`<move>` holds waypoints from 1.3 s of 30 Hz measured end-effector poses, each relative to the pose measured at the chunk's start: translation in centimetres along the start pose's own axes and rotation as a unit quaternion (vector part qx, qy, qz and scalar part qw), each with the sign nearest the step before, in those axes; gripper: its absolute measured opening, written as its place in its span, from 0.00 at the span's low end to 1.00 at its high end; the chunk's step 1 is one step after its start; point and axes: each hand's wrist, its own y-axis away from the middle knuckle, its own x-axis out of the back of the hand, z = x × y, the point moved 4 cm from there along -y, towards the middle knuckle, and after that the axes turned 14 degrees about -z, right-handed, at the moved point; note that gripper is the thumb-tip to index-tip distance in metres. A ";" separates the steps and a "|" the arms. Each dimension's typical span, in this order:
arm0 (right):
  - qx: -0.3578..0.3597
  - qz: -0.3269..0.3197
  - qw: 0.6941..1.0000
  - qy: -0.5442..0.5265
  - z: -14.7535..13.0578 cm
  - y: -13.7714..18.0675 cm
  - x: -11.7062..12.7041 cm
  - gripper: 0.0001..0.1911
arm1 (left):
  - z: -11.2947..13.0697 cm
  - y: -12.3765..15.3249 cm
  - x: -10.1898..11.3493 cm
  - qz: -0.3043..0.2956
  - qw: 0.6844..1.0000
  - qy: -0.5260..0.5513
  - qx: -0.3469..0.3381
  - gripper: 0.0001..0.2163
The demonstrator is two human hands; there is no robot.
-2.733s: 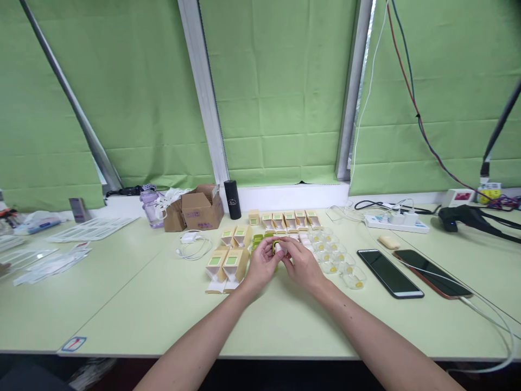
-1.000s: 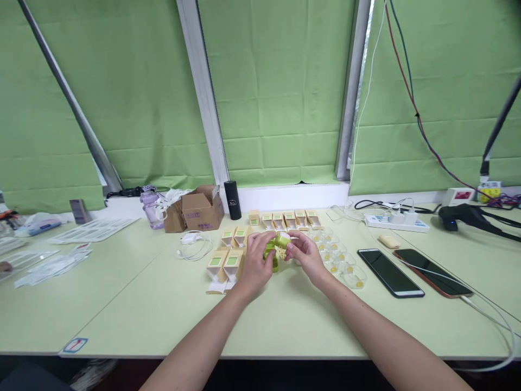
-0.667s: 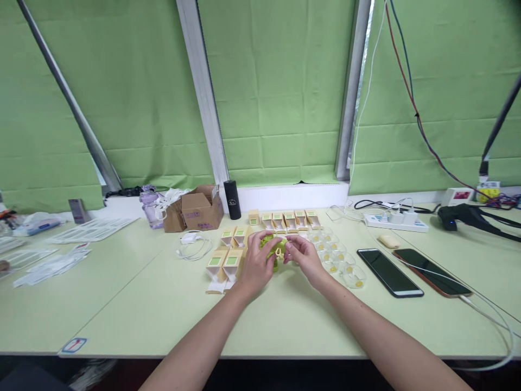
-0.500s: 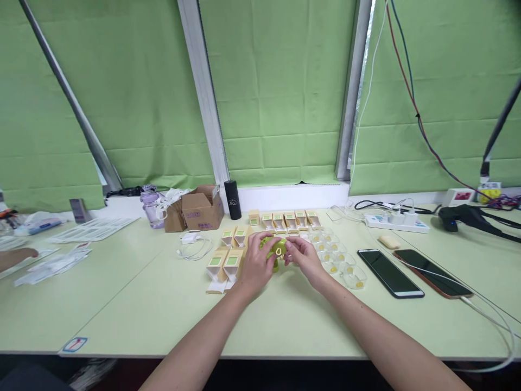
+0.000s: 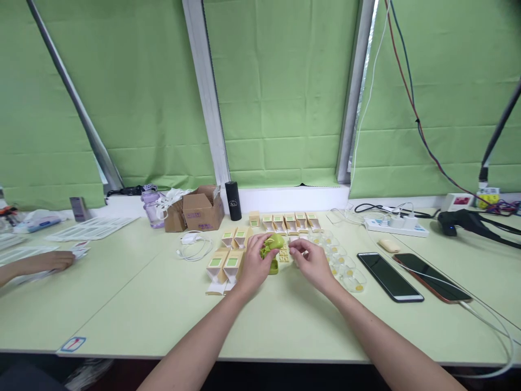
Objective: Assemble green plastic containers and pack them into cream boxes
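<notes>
My left hand (image 5: 254, 266) is closed on a shiny green rounded plastic piece (image 5: 275, 241), raised above the table. Below it, a second green piece (image 5: 273, 267) lies on the tabletop. To the right, my right hand (image 5: 311, 262) is apart from the green piece, its thumb and forefinger drawn together; anything between them is too small to make out. Between the hands lies a group of small yellow pieces (image 5: 284, 254). Clear plastic cups with yellow spots (image 5: 355, 281) stand beyond my right hand. Cardboard boxes with green squares (image 5: 232, 263) stand beside my left hand.
Further small boxes (image 5: 290, 221) line the back. A brown carton (image 5: 202, 209), a black cylinder (image 5: 233, 201) and a white charger cable (image 5: 196, 247) are behind on the left. Two phones (image 5: 389, 277) and a power strip (image 5: 396, 224) lie right. Another person's hand (image 5: 61, 260) is far left.
My right hand has drawn away from the green piece, uncovering the small yellow pieces. A yellow ring seen against the green piece no longer shows there. The other person's hand has reached further in.
</notes>
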 end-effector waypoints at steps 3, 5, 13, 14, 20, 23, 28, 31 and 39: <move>0.015 -0.005 0.992 0.125 -1.6 2.1 2.4 0.08 | -1.6 -0.4 -0.4 0.009 0.995 0.096 0.040 0.17; 0.019 -0.012 0.971 0.238 -2.2 4.0 4.2 0.08 | -2.5 -0.7 -0.7 0.007 0.984 0.163 0.068 0.20; -0.092 -0.013 0.829 0.552 0.7 10.8 9.8 0.13 | -3.3 -1.0 -0.9 0.016 0.961 0.255 0.111 0.26; -0.097 -0.021 0.816 0.570 1.2 11.2 10.1 0.13 | -3.3 -1.0 -0.9 0.018 0.961 0.254 0.109 0.26; -0.115 -0.059 0.785 0.606 2.4 11.8 10.5 0.12 | -3.0 -1.0 -0.9 0.024 0.958 0.261 0.114 0.29; -0.117 -0.065 0.785 0.605 1.5 11.8 9.9 0.13 | -2.8 -1.0 -0.8 0.027 0.958 0.262 0.116 0.30; -0.068 -0.095 0.812 0.571 -1.0 10.5 6.0 0.12 | -2.8 -1.0 -0.8 0.033 0.958 0.260 0.115 0.27; -0.035 -0.149 0.822 0.549 -1.9 8.3 2.2 0.10 | -2.9 -1.0 -0.8 0.033 0.960 0.255 0.112 0.27; 0.001 -0.234 0.829 0.509 -2.5 3.0 -2.9 0.11 | -3.3 -1.0 -0.8 0.025 0.963 0.246 0.103 0.29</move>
